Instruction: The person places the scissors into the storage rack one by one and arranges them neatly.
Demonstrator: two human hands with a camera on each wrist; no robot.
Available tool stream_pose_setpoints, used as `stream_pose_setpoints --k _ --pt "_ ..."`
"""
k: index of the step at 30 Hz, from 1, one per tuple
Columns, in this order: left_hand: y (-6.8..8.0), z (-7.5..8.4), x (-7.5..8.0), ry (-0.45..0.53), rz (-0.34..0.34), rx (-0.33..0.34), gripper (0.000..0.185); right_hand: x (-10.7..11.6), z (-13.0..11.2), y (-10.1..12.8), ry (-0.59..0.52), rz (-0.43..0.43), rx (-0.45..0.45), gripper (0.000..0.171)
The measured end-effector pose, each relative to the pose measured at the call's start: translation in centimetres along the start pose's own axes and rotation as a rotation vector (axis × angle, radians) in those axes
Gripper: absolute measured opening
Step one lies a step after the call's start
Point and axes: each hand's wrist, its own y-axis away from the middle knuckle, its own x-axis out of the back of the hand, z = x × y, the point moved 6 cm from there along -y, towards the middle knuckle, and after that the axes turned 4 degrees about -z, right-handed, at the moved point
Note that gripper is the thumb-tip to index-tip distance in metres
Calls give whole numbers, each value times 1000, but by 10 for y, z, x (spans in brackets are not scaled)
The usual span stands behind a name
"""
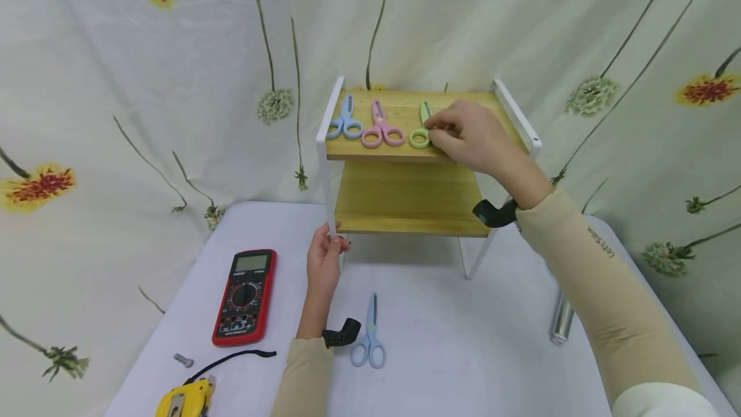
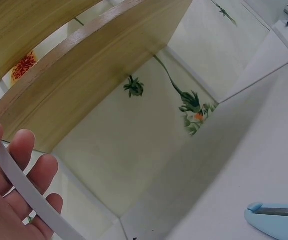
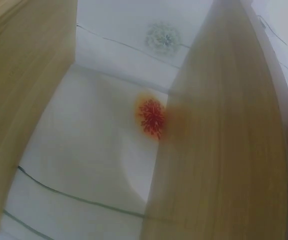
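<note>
A two-tier wooden shelf [image 1: 410,197] with white metal side frames stands on the table. On its top board lie blue scissors [image 1: 347,122], pink scissors [image 1: 380,129] and green scissors [image 1: 422,136] in a row, blades pointing back. My right hand [image 1: 471,137] pinches the green scissors at the right end of the row, hiding one handle loop. Down at the front left, my left hand [image 1: 325,259] holds the shelf's white leg [image 2: 26,192], thumb on one side and fingers around the other. Another pair of light blue scissors [image 1: 370,336] lies on the table in front.
Left of the shelf lies a red and black multimeter [image 1: 245,298]. A small bolt [image 1: 183,360] and a yellow tape measure [image 1: 186,398] with a black strap are nearer the front. A silver metal tube [image 1: 562,320] lies at the right, partly behind the right sleeve.
</note>
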Motion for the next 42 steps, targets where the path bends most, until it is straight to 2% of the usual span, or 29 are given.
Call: stream_pose_setpoints --k 5,8,11,15,17,18,20,22,25,27,28,30,33,35,42 --pt "0 1 1 2 4 -1 31 0 -3 0 0 0 14 32" --pt "0 1 1 12 5 -2 32 1 -4 3 -3 54 23 30" --pt "1 0 1 14 1 3 32 4 -7 13 -38 193 89 27" --pt "2 -2 0 5 -8 16 32 0 -21 51 -131 483 301 20" --pt "3 -2 0 -4 -9 22 32 -16 -32 78 -168 554 399 16" --pt "3 -2 0 -9 -9 24 32 -29 -38 91 -181 551 435 14" --pt "3 -2 0 -12 -7 23 32 -67 -47 114 -210 433 437 13" --pt "2 0 1 -17 -6 14 32 -117 -55 132 -210 196 377 16" --pt "1 1 1 -12 3 7 32 -197 -60 161 -188 -139 237 26" --pt "2 1 1 -11 7 7 33 -239 -64 181 -146 -278 182 34" --pt "3 1 1 -9 7 9 33 -256 -66 189 -126 -316 172 38" --pt "3 1 1 -15 6 14 33 -279 -72 204 -54 -373 175 47" --pt "1 2 1 -27 5 4 33 -295 -76 214 50 -390 187 54" --pt "2 2 1 -33 11 -1 33 -299 -77 217 81 -396 185 55" --pt "3 1 -1 -20 20 -23 34 -297 -74 216 46 -356 156 50"
